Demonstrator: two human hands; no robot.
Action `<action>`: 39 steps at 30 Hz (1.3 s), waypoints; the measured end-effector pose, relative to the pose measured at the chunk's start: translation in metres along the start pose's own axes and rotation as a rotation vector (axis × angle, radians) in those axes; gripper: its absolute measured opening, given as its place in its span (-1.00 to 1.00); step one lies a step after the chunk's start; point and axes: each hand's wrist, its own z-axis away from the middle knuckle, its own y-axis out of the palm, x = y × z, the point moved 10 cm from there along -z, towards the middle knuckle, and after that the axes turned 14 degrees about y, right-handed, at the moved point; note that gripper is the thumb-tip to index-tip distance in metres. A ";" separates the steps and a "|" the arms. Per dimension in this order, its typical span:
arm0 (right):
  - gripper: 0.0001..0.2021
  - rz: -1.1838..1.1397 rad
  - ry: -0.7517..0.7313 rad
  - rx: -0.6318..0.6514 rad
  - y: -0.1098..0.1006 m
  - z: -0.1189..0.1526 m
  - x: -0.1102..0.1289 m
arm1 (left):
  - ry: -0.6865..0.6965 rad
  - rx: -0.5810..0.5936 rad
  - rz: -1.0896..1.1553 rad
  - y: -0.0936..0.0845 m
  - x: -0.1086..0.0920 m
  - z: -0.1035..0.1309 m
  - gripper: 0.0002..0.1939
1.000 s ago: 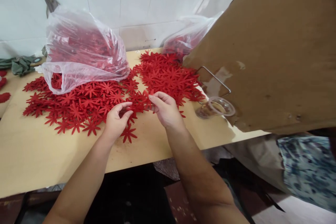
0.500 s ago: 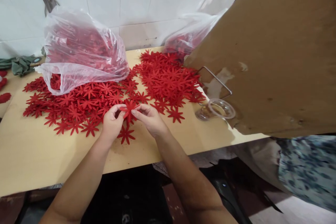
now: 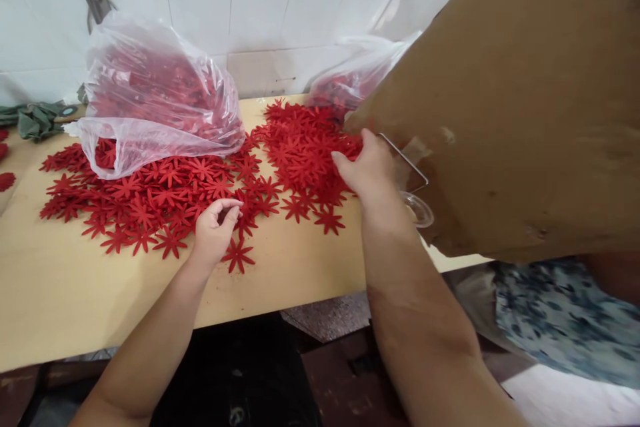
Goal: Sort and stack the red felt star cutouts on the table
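My left hand [image 3: 216, 227] hovers at the front of the left pile of red flower-shaped cutouts [image 3: 150, 203], thumb and fingertips pinched together. Whether a small thing sits in that pinch I cannot make out. Over the right pile of red cutouts [image 3: 305, 153], at its right edge, is my right hand [image 3: 367, 163], thumb and forefinger apart. Its other fingers are partly hidden. A single red cutout [image 3: 238, 255] lies on the table just below my left hand.
A clear plastic bag of red pieces [image 3: 160, 90] rests on the left pile; another bag [image 3: 345, 80] is behind the right one. A large cardboard sheet [image 3: 525, 113], a bent metal wire [image 3: 407, 159] and a clear plastic cup [image 3: 419, 210] stand right. Patterned cloth [image 3: 560, 313] shows beyond.
Both hands were together on a red flower cutout. My right hand has left it and moved right and away over the right pile; my left hand stays in place, the cutout no longer plainly visible.
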 end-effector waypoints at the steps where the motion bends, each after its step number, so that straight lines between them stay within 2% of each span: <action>1: -0.50 0.090 -0.032 -0.030 0.000 0.001 0.001 | -0.002 -0.001 0.004 0.000 0.000 0.000 -0.87; 4: -0.58 0.232 -0.115 -0.006 0.015 0.010 0.009 | -0.011 0.009 0.001 0.001 0.002 0.000 -0.87; 7: -0.68 0.314 -0.095 0.034 0.031 0.009 0.007 | -0.009 0.016 -0.013 0.001 0.004 0.000 -0.86; 11: -0.72 0.309 -0.030 -0.067 0.020 0.000 0.000 | -0.011 0.010 -0.019 -0.001 0.002 -0.001 -0.86; 14: -0.70 0.219 -0.181 -0.086 0.016 0.017 0.016 | -0.021 0.020 -0.024 0.001 0.000 0.000 -0.86; 15: -0.70 0.203 -0.265 -0.025 0.024 0.028 0.025 | -0.020 0.027 -0.028 0.002 -0.001 0.001 -0.86; 19: -0.66 0.199 -0.587 0.347 0.078 0.082 0.056 | 0.014 0.059 -0.048 0.007 -0.002 0.002 -0.87; 21: -0.58 0.227 -0.623 0.422 0.096 0.093 0.061 | 0.017 0.050 -0.054 0.005 0.000 0.001 -0.87; 24: -0.54 0.288 -0.590 0.457 0.111 0.093 0.061 | -0.015 0.016 -0.045 0.000 0.004 0.000 -0.87; 26: -0.60 0.306 -0.556 0.436 0.111 0.089 0.060 | -0.030 0.010 -0.038 -0.001 0.004 0.000 -0.87; 29: -0.66 0.284 -0.482 0.361 0.102 0.081 0.059 | -0.022 0.027 -0.049 0.002 0.001 0.001 -0.87; 33: -0.76 0.209 -0.363 0.325 0.092 0.075 0.053 | 0.011 0.064 -0.080 0.008 -0.003 0.002 -0.87; 37: -0.86 0.039 -0.321 0.214 0.070 0.070 0.055 | 0.025 0.059 -0.091 0.007 -0.002 0.001 -0.87; 39: -0.90 -0.124 -0.320 0.225 0.061 0.072 0.056 | 0.024 0.048 -0.097 0.005 -0.001 0.001 -0.87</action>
